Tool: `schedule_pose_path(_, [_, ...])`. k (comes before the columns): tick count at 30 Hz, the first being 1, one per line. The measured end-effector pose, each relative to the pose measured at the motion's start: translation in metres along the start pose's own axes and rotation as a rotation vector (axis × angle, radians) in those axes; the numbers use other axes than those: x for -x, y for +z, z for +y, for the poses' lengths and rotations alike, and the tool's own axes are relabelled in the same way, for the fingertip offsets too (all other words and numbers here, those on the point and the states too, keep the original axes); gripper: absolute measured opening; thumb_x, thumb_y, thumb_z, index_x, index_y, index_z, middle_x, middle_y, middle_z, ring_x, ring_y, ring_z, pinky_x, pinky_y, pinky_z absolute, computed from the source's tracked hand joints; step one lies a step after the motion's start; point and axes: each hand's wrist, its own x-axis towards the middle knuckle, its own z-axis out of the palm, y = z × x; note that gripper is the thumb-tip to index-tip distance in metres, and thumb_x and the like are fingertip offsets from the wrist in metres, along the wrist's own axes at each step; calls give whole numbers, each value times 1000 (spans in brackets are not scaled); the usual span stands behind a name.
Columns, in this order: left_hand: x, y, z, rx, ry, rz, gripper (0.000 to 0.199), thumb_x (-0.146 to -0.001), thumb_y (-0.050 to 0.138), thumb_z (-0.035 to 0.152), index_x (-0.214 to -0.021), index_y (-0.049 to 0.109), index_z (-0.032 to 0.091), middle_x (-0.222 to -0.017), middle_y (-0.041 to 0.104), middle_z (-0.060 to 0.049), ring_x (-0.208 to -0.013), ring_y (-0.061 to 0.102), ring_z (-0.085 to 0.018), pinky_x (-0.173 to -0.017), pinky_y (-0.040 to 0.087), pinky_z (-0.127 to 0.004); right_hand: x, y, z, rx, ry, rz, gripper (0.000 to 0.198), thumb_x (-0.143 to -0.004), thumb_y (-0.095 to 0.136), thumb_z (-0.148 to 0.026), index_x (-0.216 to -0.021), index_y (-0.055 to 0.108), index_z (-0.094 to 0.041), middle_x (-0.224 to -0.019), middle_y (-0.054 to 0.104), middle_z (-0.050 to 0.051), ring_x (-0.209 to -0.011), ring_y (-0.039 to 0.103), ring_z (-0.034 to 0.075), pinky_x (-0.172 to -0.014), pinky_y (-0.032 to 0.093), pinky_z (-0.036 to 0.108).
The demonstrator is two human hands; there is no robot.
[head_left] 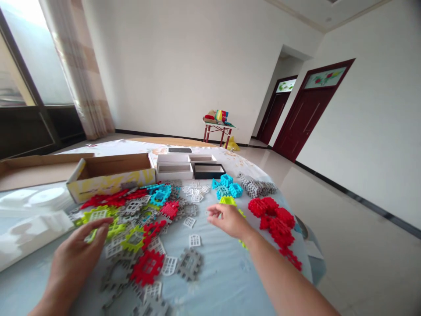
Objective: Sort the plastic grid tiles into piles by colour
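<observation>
My left hand (80, 254) reaches over the left side of a loose pile of plastic interlocking panels, its fingers stretched out and nothing visible in them. Just beyond its fingertips lies a lime green panel (113, 230) with notched edges, and a white window insert (98, 215) sits near it. My right hand (228, 219) hovers right of the pile with its fingers loosely bent and apart, no piece visible in them. A group of lime green panels (228, 200) is beside and partly behind it. Red panels (147, 267) and grey panels (190, 264) lie between the hands.
Sorted stacks stand on the right: blue panels (226, 186), grey panels (258, 185) and red panels (276, 219). Small boxes (174, 170), an open carton (112, 186) and white foam packing (36, 228) line the back and left. White window inserts (194, 240) are scattered mid-table.
</observation>
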Motion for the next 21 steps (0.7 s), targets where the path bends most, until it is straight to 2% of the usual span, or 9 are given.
schedule_pose_path(2, [0,-1,1,14,-32,-46,41,-67,47,50,-93,64,22,-61,61,4,-42,40,-9,-46,37,-20,8,21,-13,-17,-37,-111,29,-73,63,-33,-99,64,-19,-85,67,2,-74,61,14,-67,47,23])
schedule_pose_path(5, [0,-1,1,18,-42,-49,39,-67,48,48,-94,64,23,-71,64,4,-44,40,-8,-51,38,-20,14,36,-21,29,-66,-172,31,-69,67,-31,-97,65,-18,-87,65,4,-75,59,14,-69,46,24])
schedule_pose_path(12, [3,-3,10,52,-12,-35,37,-69,48,44,-93,64,20,-75,64,1,-56,47,-10,-56,38,-20,23,34,-37,57,-153,-241,40,-66,70,-37,-101,63,-19,-92,62,4,-84,57,16,-78,45,27])
schedule_pose_path(17, [3,-5,13,49,-11,-27,37,-69,47,44,-91,64,20,-76,65,2,-50,44,-9,-54,39,-21,23,39,-32,149,-239,-179,34,-73,60,-16,-106,61,-21,-106,59,6,-103,50,18,-93,37,33])
schedule_pose_path(21, [2,-4,11,68,-23,-38,37,-68,48,44,-91,65,20,-80,66,0,-60,52,-12,-59,40,-21,16,43,-20,193,-273,-224,24,-76,60,-17,-100,63,-20,-100,62,6,-100,52,18,-92,38,32])
